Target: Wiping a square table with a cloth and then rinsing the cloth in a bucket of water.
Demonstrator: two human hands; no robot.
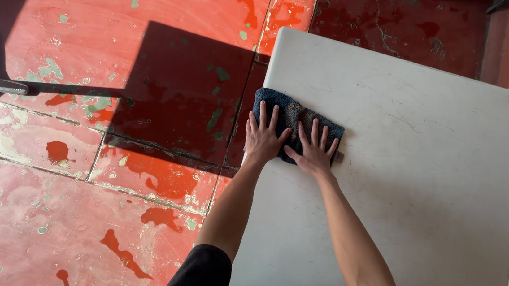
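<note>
Dark blue-grey terry cloth [297, 123], folded into a flat oblong, lies on the white scuffed tabletop [413, 177] close to its left edge, towards the far corner. Both bare hands press on it from the near side — the left hand [263, 139] on its left half, the right hand [314, 152] on its right half, thumbs nearly meeting in the middle. Each hand is spread flat, fingers splayed and pointing away from the person, palms down on the fabric; neither closes around anything. The cloth's long axis runs across the fingers, left to right with a slight slant, its right end a little nearer the person. It sits directly under and just beyond the palms, and neither hand is clearly the nearer — both are touching it. A small brownish tag shows at its right end. Counted: one cloth, one table, two hands. Beyond the table's left edge lies a worn red painted floor [80, 145] with flaking patches.
</note>
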